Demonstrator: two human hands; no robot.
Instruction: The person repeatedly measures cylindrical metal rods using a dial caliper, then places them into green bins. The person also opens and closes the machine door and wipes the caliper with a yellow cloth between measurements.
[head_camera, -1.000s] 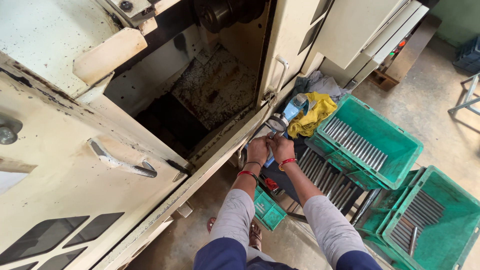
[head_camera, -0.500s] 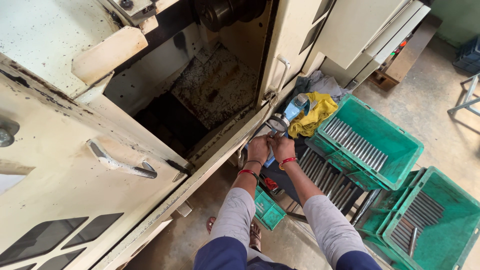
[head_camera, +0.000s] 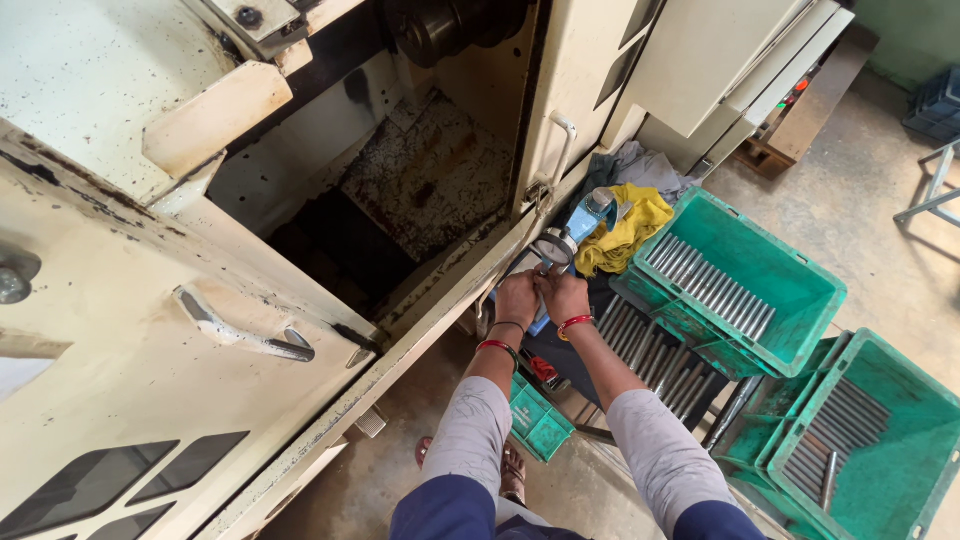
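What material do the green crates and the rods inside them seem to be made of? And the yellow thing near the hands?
Green crates: probably moulded plastic, with an even matte colour and ribbed rims. Rods: likely bare metal, grey with a dull sheen, straight and uniform. Yellow thing: cloth, soft and crumpled in folds. Both hands, left hand and right hand, meet at a round dial gauge.
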